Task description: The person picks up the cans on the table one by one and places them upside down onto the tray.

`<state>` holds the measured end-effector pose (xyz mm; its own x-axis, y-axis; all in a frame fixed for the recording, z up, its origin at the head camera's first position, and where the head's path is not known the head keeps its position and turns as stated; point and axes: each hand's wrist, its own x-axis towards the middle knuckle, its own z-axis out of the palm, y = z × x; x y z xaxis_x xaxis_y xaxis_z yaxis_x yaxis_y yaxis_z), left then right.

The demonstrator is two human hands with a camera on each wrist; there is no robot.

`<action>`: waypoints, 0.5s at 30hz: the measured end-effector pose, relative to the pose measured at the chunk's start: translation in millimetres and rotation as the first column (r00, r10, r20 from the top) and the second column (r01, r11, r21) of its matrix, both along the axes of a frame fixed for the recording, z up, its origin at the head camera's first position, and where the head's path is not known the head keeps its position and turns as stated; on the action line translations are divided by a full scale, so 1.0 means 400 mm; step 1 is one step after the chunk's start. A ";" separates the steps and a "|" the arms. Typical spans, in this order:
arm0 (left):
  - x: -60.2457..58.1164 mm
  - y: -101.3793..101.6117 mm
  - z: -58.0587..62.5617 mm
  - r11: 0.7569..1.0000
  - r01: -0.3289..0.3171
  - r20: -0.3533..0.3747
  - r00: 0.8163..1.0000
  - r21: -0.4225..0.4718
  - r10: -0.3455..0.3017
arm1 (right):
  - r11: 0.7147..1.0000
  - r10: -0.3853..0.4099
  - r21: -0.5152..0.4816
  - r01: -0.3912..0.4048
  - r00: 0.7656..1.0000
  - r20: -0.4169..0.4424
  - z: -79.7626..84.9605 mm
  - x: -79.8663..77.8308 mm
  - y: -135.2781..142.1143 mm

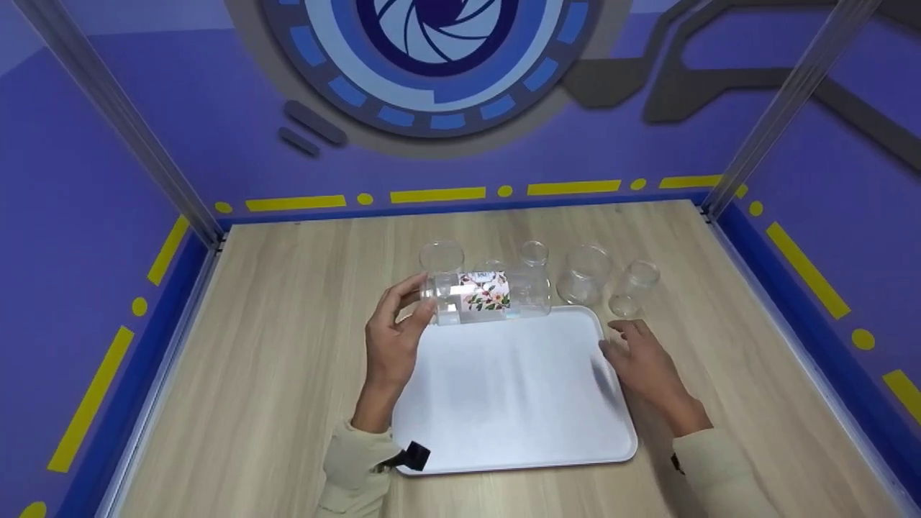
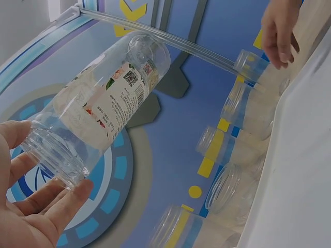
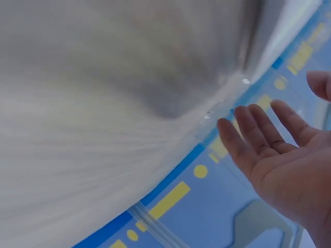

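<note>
My left hand grips a clear plastic jar by its threaded neck end, holding it sideways over the far edge of a white tray. A flowered paper label wraps the jar; in the left wrist view the label's printed side with a square code shows. Nothing is in my right hand, which hovers over the tray's right edge with loosely bent fingers. In the right wrist view the fingers are spread and relaxed.
Several clear jars stand in a row behind the tray, among them a wide jar and a smaller one at the right end. Part of the row is hidden behind the held jar. Purple panels wall the wooden table at the back and sides.
</note>
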<state>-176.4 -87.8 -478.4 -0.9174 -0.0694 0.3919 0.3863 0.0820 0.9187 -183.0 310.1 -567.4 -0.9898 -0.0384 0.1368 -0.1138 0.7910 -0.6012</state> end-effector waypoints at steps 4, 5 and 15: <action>-0.001 0.000 -0.001 1.000 -0.002 0.004 1.000 -0.001 0.002 | 0.981 0.031 -0.192 -0.033 0.999 -0.009 0.025 -0.008 -0.023; -0.001 0.000 -0.001 1.000 -0.002 0.003 1.000 -0.001 0.002 | 0.973 0.041 -0.229 -0.044 0.999 -0.016 0.032 -0.010 -0.029; -0.002 0.000 -0.004 1.000 -0.001 0.006 1.000 -0.003 0.001 | 0.904 0.088 -0.415 -0.106 0.994 -0.062 0.103 -0.013 -0.091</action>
<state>-177.0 -87.6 -480.1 -0.9197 -0.0689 0.3865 0.3805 0.0853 0.9208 -188.1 273.9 -526.0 -0.9773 -0.0650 0.2014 -0.2087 0.4531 -0.8667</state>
